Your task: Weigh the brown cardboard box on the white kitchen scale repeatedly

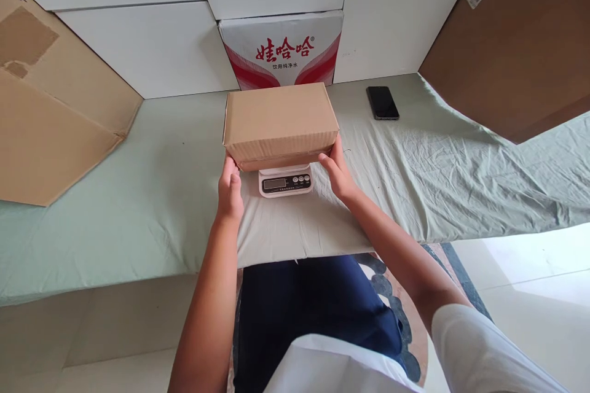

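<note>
Between my two hands is a closed brown cardboard box (282, 115), held level over a small white kitchen scale (286, 183). My left hand (230, 190) grips the box's lower left corner, its thumb at the front. At the lower right corner, my right hand (338, 169) is closed on the box, thumb on the front face. The box hides most of the scale's platform; only the front with its display and several buttons shows. Whether the box rests on the platform or hangs just above it, I cannot tell.
A black phone (382, 102) lies on the green cloth (157, 184) at the right. Behind stand white panels (142, 49) and a red-and-white printed carton (283, 43). Large cardboard pieces flank the table, one on the left (59, 129), another on the right (511, 55).
</note>
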Available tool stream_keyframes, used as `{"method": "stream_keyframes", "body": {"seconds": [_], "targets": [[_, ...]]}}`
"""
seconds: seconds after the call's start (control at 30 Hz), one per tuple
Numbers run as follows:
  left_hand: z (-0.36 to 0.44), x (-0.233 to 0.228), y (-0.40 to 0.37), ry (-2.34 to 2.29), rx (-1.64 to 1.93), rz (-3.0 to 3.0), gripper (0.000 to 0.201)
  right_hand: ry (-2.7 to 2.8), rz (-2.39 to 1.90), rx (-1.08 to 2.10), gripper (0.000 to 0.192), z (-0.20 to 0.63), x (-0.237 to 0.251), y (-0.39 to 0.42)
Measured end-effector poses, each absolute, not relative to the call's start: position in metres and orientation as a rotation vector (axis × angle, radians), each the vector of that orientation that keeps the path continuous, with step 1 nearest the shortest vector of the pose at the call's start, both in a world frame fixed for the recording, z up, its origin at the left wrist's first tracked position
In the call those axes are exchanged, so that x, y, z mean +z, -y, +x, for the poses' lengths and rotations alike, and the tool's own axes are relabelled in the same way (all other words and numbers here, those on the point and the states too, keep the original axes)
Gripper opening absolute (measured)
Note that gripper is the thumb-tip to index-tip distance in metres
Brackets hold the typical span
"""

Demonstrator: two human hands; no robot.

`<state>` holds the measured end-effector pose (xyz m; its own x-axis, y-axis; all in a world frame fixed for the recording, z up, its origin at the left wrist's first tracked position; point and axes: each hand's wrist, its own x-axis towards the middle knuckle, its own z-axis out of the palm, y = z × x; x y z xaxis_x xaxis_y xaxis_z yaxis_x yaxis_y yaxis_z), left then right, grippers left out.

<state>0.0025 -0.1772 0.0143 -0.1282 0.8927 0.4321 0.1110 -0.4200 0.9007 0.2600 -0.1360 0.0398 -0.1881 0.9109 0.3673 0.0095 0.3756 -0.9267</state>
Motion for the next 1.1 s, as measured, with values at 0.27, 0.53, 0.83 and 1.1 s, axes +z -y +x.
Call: {"method": "stream_keyframes", "body": {"seconds": [0.27,0.53,0.83,1.1], "targets": [[-0.002,0.015,0.177,-1.138,1.686,1.55,0.081,1.489,-0.878,1.025,0.083,0.263,0.037,0.135],[-0.013,0.01,0.173,-1.145,1.794,1.42,0.082,1.358,-0.901,1.016,0.08,0.279,0.019,0.114],[-0.002,0.013,0.174,-1.097,1.696,1.432,0.085,1.345,-0.814,1.094,0.086,0.261,0.036,0.138],[0.003,0.024,0.169,-1.049,1.703,1.39,0.08,1.369,-0.788,1.077,0.069,0.252,0.04,0.125]]}}
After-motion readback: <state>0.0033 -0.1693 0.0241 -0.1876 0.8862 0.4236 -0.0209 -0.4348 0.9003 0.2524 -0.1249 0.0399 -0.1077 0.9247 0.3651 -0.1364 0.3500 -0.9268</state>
